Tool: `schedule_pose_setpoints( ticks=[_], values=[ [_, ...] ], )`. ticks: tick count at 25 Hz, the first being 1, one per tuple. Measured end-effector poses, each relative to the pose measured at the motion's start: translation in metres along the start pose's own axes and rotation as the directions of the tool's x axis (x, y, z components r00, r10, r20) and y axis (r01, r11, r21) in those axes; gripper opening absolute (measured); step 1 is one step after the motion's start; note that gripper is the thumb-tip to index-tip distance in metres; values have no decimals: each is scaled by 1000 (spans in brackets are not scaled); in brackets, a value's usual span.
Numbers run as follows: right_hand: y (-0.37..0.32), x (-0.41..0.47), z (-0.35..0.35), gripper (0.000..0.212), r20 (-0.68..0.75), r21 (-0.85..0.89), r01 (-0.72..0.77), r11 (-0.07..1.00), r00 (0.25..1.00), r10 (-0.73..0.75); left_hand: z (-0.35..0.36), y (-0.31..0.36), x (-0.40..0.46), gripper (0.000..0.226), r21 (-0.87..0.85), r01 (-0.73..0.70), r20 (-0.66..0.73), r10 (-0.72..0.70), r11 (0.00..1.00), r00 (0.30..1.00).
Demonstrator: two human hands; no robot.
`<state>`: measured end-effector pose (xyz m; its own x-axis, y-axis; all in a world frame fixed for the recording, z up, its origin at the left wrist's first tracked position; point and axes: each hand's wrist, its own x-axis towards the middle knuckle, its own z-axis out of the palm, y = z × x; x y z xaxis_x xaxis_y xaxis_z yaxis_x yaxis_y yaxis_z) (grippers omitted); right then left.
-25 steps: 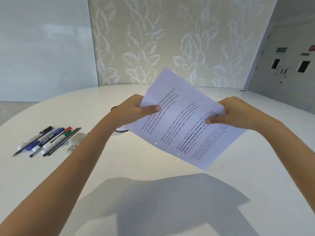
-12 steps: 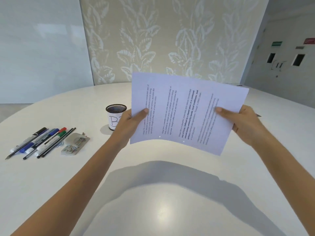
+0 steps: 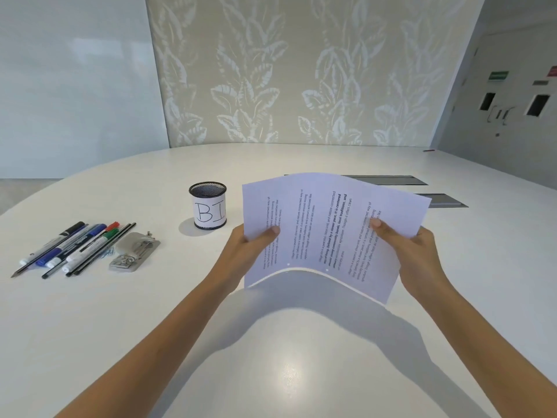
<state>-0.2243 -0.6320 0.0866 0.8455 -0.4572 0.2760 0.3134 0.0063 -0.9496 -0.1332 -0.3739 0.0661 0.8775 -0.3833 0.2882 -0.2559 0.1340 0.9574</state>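
Presently, both hands hold printed paper (image 3: 328, 230) above the table (image 3: 120, 312).
Left hand (image 3: 250, 251) and right hand (image 3: 413, 254) each pinch a side edge; possibly several sheets.

The printed sheets (image 3: 331, 236) you hold are thin white paper, matt and smooth, limp enough to bow along the lower edge. Your table (image 3: 120, 342) is a smooth white top with a soft gloss that throws back a light spot at lower centre. The pen cup (image 3: 209, 212) is black wire mesh wrapped in a paper label. At left, the markers (image 3: 75, 245) have shiny plastic barrels, and the hole punch (image 3: 134, 251) beside them is dull grey metal. The wall panel (image 3: 301, 70) behind looks matt and leaf-patterned.
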Motion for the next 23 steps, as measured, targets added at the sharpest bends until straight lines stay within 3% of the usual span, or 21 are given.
schedule_pose_setpoints(
  ticks=[3, 9, 12, 15, 17, 19, 21, 23],
  values=[
    [2, 2, 0, 24, -8, 54, 29, 998, 1000, -29, 2, 0, 4, 24, -42, 2, -48, -4, 999, 999],
    [24, -6, -3, 28, 6, 102, -57, 993, 998, 57, -3, -19, 4, 28, 51, 35, 26, -36, 998, 999],
    [1, 12, -10, 45, -142, -14, 136, 991, 980, -137, -8, 1, 19, 17, 95, -36, -11, 37, 995, 999],
    [-36, 32, -21, 78, -247, -369, 299, 880, 881, -403, -16, 35, 37, 9, 243, -123, 28, 120, 962, 992],
    [-60, 38, -28, 81, -83, -644, 387, 660, 822, -563, -22, 57, 47, 24, 370, -160, 105, 130, 915, 986],
    [-82, 44, -28, 69, 174, -734, 482, 478, 814, -554, -23, 77, 54, 27, 462, -173, 184, 97, 870, 978],
    [-97, 46, -21, 50, 320, -659, 504, 558, 860, -398, -21, 94, 59, 22, 524, -200, 250, 75, 828, 965],
    [-99, 46, -16, 32, 356, -571, 461, 680, 885, -301, -17, 105, 64, 23, 553, -210, 283, 55, 806, 957]
  ],
)
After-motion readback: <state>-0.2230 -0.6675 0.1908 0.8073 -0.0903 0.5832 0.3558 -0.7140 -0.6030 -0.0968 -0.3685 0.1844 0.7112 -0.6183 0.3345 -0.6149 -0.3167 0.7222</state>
